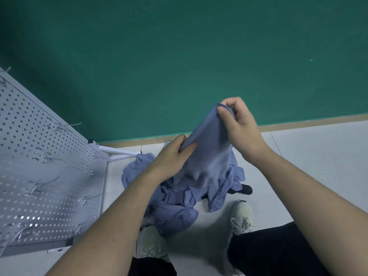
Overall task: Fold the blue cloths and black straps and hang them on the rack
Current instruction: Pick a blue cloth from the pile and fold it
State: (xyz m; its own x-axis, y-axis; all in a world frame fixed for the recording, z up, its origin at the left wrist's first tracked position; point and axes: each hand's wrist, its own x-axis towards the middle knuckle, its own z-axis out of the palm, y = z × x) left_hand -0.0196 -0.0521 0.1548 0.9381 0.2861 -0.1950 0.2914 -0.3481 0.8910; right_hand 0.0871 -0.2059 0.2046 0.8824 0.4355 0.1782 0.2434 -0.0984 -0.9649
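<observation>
A soft blue cloth (207,156) hangs in the air between two hands, above the pale floor (308,156). The right hand (239,124) is up high and pinches one top corner with its fingers (224,112) pressed together on the edge. The left hand (173,154) is lower and grips the other side, with its thumb on the front of the cloth and its fingers curled behind it. The bottom of the cloth droops down onto a messy heap of more blue cloths (171,208) on the floor, just in front of two white lace-up shoes (242,218).

I think the step now is making the first fold. To do it well, pull the two hands apart so the top edge goes straight and flat (no wrinkles). Lift it clear of the heap so it does not drag other cloths along. Then bring corner to corner and keep the pinch tight so nothing slips.

A bit of something black (246,189) peeks out from under the heap; it may be a strap. To the left stands a white metal rack with many small holes and wire hooks (49,156). Behind is a green wall (179,56).

I cannot see any words, labels or brand names anywhere.
</observation>
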